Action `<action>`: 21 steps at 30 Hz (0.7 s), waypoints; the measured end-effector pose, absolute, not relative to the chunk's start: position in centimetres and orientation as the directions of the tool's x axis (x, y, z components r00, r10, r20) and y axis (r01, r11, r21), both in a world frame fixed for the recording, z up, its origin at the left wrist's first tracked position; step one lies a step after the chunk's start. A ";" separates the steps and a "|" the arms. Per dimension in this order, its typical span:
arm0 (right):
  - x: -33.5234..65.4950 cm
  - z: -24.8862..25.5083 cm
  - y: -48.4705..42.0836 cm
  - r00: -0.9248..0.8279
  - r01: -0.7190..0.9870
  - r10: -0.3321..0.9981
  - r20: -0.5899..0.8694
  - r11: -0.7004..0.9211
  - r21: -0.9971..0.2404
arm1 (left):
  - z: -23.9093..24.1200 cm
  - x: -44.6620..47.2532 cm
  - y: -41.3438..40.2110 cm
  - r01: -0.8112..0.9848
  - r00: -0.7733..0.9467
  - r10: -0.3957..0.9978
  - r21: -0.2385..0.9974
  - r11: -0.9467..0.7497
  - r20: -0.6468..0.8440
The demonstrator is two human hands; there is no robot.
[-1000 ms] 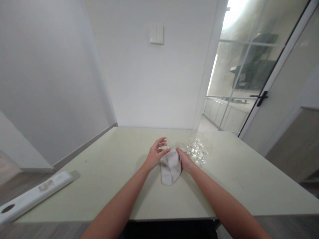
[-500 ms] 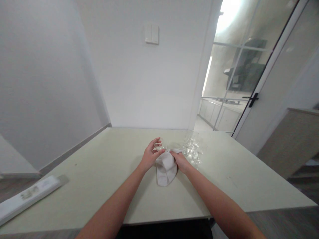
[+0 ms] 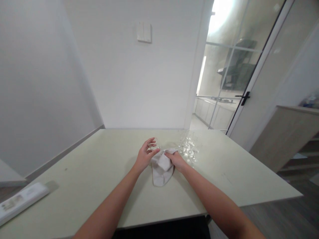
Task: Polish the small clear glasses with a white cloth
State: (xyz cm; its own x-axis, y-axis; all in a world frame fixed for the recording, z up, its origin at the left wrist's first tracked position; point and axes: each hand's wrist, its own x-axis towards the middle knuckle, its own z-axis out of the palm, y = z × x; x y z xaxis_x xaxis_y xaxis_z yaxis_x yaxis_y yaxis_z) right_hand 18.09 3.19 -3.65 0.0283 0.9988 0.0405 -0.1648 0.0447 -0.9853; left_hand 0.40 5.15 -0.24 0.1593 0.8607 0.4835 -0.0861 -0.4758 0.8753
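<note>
My left hand [image 3: 143,155] is curled around the bowl of a clear glass [image 3: 153,144] that lies sideways in its fingers. The glass looks like a stemmed one, but its far end is hidden by cloth and fingers. In my right hand [image 3: 177,160] is a white cloth [image 3: 161,172], pinched against the end of the glass between thumb and fingers. The cloth hangs down in front, over the table. Just right of my right hand stands a cluster of several clear stemmed glasses [image 3: 188,145].
The pale table [image 3: 99,186] runs up to the white wall. A long white box [image 3: 22,201] lies at its left edge. Behind the table on the right is a glass door [image 3: 224,76] with a black handle. A wooden shelf unit [image 3: 281,136] stands further right.
The whole view has shifted a little, with everything sitting further left. My right thumb has moved slightly over the cloth; both hands keep their hold.
</note>
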 end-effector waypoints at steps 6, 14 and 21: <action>18.2 -3.6 3.0 0.032 -0.140 0.997 0.066 0.070 -0.988 | -0.1 0.5 5.0 -0.080 0.163 0.865 0.880 -0.468 0.475; 18.2 -3.8 3.2 0.035 -0.133 0.998 0.044 0.049 -0.990 | 0.1 0.5 4.9 -0.067 0.149 0.868 0.881 -0.468 0.473; 18.2 -4.1 3.4 0.031 -0.137 0.998 0.059 0.062 -0.989 | 0.0 0.5 4.8 -0.066 0.158 0.872 0.886 -0.459 0.464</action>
State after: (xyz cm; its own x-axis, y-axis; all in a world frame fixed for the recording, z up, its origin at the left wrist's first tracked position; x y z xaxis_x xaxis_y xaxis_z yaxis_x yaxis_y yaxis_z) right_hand 18.21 3.44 -4.14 0.0315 0.9978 0.0587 -0.1366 0.0624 -0.9887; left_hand 0.51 4.84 0.05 0.1576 0.8718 0.4639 -0.0664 -0.4593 0.8858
